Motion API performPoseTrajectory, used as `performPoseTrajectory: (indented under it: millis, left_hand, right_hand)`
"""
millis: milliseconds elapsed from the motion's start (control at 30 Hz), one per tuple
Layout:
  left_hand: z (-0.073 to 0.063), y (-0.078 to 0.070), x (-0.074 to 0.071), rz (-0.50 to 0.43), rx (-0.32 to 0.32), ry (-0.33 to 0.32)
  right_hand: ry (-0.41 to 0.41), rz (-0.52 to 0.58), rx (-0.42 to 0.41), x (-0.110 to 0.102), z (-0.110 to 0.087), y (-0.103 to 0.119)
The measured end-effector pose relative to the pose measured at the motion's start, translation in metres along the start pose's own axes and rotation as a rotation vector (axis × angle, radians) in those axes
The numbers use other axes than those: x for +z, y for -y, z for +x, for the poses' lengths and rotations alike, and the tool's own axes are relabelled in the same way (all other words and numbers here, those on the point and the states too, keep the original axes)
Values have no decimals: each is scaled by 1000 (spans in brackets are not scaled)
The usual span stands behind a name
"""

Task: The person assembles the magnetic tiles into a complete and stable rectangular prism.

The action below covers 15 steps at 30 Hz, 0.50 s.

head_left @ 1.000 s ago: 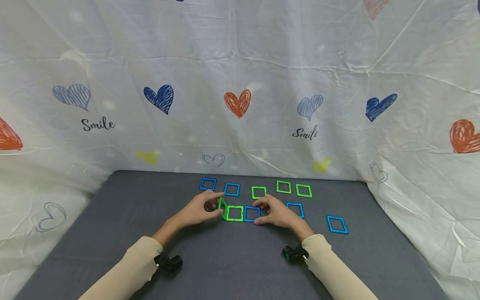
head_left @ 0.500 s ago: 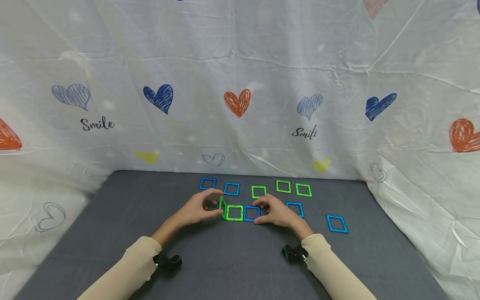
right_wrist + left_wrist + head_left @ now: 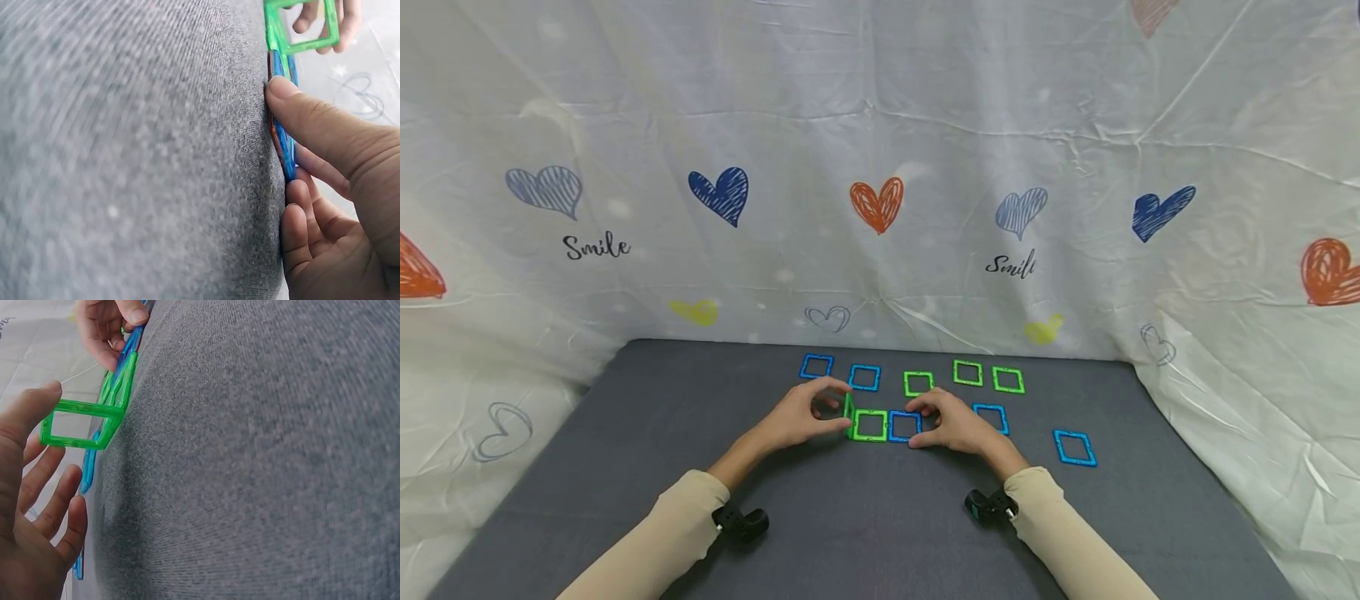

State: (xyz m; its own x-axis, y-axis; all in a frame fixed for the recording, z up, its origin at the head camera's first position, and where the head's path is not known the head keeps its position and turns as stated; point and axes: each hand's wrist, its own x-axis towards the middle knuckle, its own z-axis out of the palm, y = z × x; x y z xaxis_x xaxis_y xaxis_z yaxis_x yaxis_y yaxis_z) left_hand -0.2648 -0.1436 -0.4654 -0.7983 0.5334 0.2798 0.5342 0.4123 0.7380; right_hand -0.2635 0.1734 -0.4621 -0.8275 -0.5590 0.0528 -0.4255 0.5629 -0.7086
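Note:
My left hand [image 3: 801,415] pinches an upright green square magnetic tile [image 3: 81,407] between thumb and fingers, at its near and far edges. The tile's lower edge meets the left side of a flat green square tile [image 3: 870,439]. On the other side of that one lies a blue square tile [image 3: 891,427], edge against edge. Thumb and index finger of my right hand [image 3: 953,423] grip the blue tile's near and far edges. In the right wrist view the thumb presses on the blue tile's near side, and the other fingers curl behind it.
Behind the hands lie two blue tiles [image 3: 865,389] and several green tiles [image 3: 967,384]. Past my right hand are a partly covered blue tile [image 3: 990,407] and a tilted blue tile [image 3: 1075,463]. A heart-printed white curtain hangs behind the grey tabletop [image 3: 865,525].
The green tile in my left hand has swung from leaning left to nearly upright, the hand shifting slightly right with it. My right hand and the blue tile stay in place.

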Motion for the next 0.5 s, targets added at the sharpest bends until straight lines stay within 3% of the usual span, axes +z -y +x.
performPoseTrajectory:
  millis: [500]
  left_hand:
    - [4,-4,3,-17,-5,11]
  right_hand:
    - [0,-16,-42,0,-1,-1]
